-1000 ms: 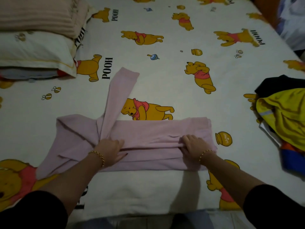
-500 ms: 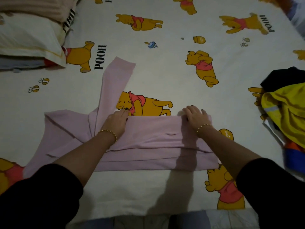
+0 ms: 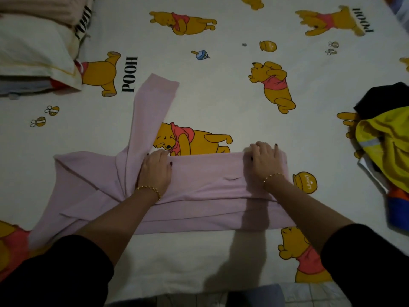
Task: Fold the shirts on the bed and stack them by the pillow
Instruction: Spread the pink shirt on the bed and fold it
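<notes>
A pink long-sleeved shirt (image 3: 205,187) lies across the near part of the bed, its body folded lengthwise into a long band. One sleeve points away toward the pillow. My left hand (image 3: 156,169) lies flat on the band near the sleeve's root, fingers straight at the far folded edge. My right hand (image 3: 263,159) presses flat on the band's right end, fingers reaching its far edge. A white pillow (image 3: 33,52) sits at the far left with folded cloth under it.
A heap of unfolded clothes, yellow (image 3: 389,147) over black, orange and blue, lies at the right edge of the bed. The bed sheet (image 3: 221,96) is white with printed yellow bears. A pinkish blanket (image 3: 44,5) rests on top of the pillow.
Both hands moved from the near edge of the band to its far edge, carrying a layer of the shirt over. The band is now narrower and the hands lie flat on it.
</notes>
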`<act>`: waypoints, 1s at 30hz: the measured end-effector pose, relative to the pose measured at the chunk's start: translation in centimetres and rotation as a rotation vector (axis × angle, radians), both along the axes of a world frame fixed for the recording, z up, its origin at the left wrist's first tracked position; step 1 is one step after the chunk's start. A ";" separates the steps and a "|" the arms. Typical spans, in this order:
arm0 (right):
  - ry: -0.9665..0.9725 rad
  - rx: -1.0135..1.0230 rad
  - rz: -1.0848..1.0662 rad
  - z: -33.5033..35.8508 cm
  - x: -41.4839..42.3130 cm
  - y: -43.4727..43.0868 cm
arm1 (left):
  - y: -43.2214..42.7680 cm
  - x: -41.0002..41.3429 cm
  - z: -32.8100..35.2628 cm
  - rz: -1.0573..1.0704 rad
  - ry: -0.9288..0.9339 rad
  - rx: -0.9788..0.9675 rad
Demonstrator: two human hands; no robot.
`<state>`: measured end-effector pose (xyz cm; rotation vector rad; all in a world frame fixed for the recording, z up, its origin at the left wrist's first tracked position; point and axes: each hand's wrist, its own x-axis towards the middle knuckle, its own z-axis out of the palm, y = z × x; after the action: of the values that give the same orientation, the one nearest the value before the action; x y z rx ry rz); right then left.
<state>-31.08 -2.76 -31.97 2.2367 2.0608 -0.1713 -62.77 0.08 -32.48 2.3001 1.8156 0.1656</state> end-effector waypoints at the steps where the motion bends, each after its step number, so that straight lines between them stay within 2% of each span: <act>1: 0.065 0.027 0.004 0.0 -1.3 -0.8 | -0.7 0.5 -0.1 -0.027 -0.018 0.014; 4: 0.204 0.029 0.070 -0.1 -5.8 -3.3 | -3.5 2.5 -0.4 -0.168 -0.017 -0.052; 7: 0.232 -0.008 0.104 -1.0 -8.5 -6.2 | -5.8 3.5 -1.5 -0.259 0.085 -0.102; 10: 0.172 -0.028 0.107 -2.4 -6.5 -9.0 | -7.5 2.6 -2.8 -0.236 0.143 -0.085; 16: 0.111 -0.029 -0.061 -1.7 -2.1 -10.0 | -7.7 -0.7 -2.1 -0.091 0.172 -0.059; 18: 0.119 -0.029 -0.043 -1.1 -3.0 -9.1 | -7.1 -1.1 -1.6 -0.111 0.175 -0.052; 22: 0.187 -0.032 0.135 0.1 -7.2 -5.1 | -4.6 -2.4 0.2 -0.088 0.136 0.040; 30: 0.150 -0.090 0.465 2.3 -20.3 6.3 | 0.8 -9.5 3.7 0.201 -0.085 0.115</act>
<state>-51.35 3.49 -29.70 1.6803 2.5251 -0.3910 -72.23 0.89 -28.77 2.1424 2.0401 0.4019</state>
